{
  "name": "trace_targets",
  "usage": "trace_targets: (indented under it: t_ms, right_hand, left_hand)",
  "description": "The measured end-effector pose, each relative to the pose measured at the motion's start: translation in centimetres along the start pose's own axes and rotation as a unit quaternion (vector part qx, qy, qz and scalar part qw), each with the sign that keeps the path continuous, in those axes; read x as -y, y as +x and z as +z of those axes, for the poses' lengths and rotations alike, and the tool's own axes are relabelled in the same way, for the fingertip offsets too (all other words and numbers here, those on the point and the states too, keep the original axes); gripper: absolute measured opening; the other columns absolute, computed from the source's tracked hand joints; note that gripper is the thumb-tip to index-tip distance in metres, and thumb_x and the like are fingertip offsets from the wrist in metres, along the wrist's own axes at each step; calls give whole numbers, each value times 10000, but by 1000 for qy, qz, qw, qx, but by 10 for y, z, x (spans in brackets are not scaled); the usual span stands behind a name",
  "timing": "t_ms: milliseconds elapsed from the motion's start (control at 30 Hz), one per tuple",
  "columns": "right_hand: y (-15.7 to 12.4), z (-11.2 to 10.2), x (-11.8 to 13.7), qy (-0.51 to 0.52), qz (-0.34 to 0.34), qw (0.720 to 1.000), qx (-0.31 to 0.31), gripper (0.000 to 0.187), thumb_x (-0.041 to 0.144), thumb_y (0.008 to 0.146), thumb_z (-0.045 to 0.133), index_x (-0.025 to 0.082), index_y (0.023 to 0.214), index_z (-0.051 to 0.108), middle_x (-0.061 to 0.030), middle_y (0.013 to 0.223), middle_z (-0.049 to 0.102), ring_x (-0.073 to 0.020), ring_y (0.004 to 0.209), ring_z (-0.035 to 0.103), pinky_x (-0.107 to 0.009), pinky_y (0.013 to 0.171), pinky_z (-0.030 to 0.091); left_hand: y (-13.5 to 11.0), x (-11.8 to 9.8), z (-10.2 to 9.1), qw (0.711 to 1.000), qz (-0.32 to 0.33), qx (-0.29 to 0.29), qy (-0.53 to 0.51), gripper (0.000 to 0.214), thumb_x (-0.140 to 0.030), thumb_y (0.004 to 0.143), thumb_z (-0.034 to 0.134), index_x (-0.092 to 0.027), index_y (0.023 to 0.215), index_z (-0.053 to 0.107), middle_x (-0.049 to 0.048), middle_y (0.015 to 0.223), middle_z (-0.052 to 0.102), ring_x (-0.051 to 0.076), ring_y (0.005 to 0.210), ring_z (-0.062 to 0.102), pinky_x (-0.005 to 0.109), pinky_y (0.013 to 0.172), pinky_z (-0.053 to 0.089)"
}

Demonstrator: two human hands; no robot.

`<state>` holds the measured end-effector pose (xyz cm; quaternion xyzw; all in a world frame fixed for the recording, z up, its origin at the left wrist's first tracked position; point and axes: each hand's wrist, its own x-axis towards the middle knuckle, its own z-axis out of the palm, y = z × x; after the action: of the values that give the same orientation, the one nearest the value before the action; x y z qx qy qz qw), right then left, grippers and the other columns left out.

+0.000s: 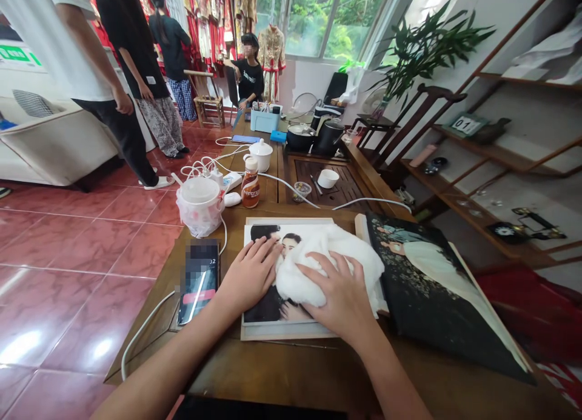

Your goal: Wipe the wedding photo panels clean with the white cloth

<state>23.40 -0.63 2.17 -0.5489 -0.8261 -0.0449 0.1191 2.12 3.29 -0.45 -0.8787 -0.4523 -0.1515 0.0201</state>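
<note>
**Atop the wooden table: white cloth bunched on a portrait panel**

Across the middle of the portrait panel (261, 308), a soft white cloth (324, 267) lies in loose folds. The right hand (337, 299) rests over the cloth with fingers spread wide, flat rather than pinching. The left hand (249, 276) lies flat on the print, fingers slightly apart, just beside the cloth. The cloth looks light and limp, easy to pinch at its bunched top. The panel looks stiff but prone to scuffing, so its pale border seems the safer hold.

Right of the portrait panel, a dark photo panel (436, 305) lies tilted. Left of it sit a phone (199, 280) and a plastic-wrapped white pot (199, 205). The phone's screen is blurred, the print under the cloth is hidden, and any dampness in the cloth cannot be told.
</note>
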Motion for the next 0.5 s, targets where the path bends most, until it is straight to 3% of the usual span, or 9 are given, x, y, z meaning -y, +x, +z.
trace_targets:
  t_ms: [200, 367, 500]
  right_hand:
    - [-30, -10, 6, 21, 15, 1000, 3, 519, 496, 683, 674, 345, 1175, 617, -35, 1281, 556, -359, 1154, 415, -547, 987, 225]
    - [-20, -13, 13, 36, 37, 999, -16, 510, 650, 720, 590, 303, 1086, 658, -62, 1230, 578, -343, 1117, 443, -540, 976, 243]
    - [-4, -7, 11, 18, 60, 997, -44, 382, 543, 762, 606, 299, 1050, 669, -52, 1212, 590, -330, 1114, 442, -534, 976, 240]
  left_hand:
    - [-1, -2, 1, 1000, -1, -2, -6, 444, -251, 973, 387, -225, 1416, 387, 39, 1501, 358, 229, 1372, 339, 400, 1120, 297]
    - [-2, -3, 0, 1000, 2, -1, -6, 451, -239, 969, 393, -217, 1420, 382, 41, 1505, 350, 236, 1372, 338, 406, 1117, 303]
    - [-2, -3, 0, 1000, 7, 4, -5, 458, -240, 970, 390, -208, 1427, 373, 47, 1510, 342, 242, 1375, 331, 415, 1117, 301]
